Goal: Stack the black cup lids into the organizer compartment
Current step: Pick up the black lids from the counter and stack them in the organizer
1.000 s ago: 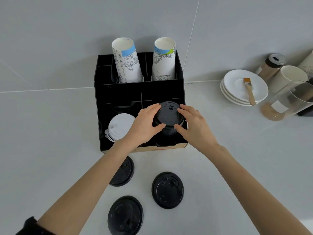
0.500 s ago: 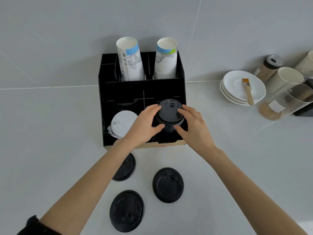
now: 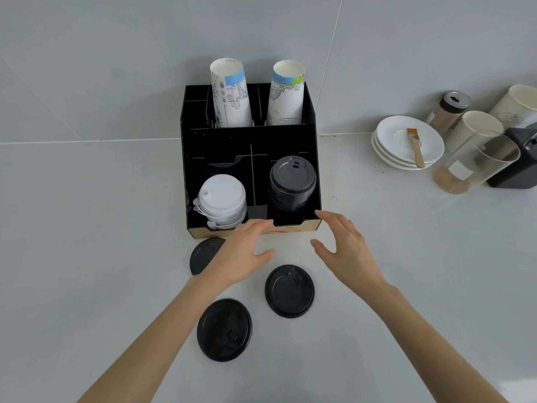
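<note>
A black organizer (image 3: 247, 141) stands against the wall. Its front right compartment holds a stack of black lids (image 3: 292, 183); the front left one holds white lids (image 3: 222, 199). Three loose black lids lie flat on the counter in front: one (image 3: 289, 290) in the middle, one (image 3: 224, 329) nearer me, one (image 3: 203, 254) partly hidden under my left wrist. My left hand (image 3: 247, 251) and my right hand (image 3: 345, 251) hover open just in front of the organizer, above the counter, holding nothing.
Two stacks of printed paper cups (image 3: 231, 94) rise from the organizer's back compartments. At the right stand white saucers (image 3: 406, 142) with a small brush (image 3: 416, 151), a shaker jar (image 3: 449, 110), paper cups (image 3: 476, 130), a clear container (image 3: 476, 164) and a dark appliance (image 3: 520, 158).
Both hands let go of the black lid stack in the right compartment and drew back toward me, opening. The stack stays in the compartment.
</note>
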`<act>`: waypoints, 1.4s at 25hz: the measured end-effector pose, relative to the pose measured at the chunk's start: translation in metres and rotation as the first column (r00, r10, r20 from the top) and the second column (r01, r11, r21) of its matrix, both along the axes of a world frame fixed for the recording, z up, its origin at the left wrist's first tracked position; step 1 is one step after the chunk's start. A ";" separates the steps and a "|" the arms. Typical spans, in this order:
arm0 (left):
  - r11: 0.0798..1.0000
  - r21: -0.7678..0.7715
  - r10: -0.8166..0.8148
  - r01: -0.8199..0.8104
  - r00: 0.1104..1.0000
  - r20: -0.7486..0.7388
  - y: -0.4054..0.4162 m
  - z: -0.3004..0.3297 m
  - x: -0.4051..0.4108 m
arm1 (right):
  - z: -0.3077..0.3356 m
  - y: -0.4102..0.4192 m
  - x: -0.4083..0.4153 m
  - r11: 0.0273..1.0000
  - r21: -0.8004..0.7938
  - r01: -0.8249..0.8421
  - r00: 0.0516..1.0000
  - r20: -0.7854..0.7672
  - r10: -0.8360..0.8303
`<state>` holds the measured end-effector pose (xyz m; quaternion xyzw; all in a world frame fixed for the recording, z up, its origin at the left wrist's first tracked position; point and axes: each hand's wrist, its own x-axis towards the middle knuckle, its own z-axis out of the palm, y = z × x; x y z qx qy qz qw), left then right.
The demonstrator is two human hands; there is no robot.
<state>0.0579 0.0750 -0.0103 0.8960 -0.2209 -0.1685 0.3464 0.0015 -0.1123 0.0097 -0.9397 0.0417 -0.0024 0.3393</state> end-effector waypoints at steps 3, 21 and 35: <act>0.999 0.039 -0.011 0.013 0.998 -0.066 0.003 -0.012 -0.020 | -0.014 0.004 -0.023 1.000 0.017 0.013 0.998 -0.063 -0.012; 0.990 0.138 0.067 -0.039 0.977 -0.204 -0.001 -0.038 -0.061 | -0.059 0.027 -0.074 0.982 0.024 0.188 0.947 -0.268 -0.175; 0.986 -0.068 0.139 -0.151 0.977 -0.161 -0.003 -0.023 -0.055 | -0.039 0.033 -0.057 0.913 0.271 0.305 0.947 -0.189 -0.261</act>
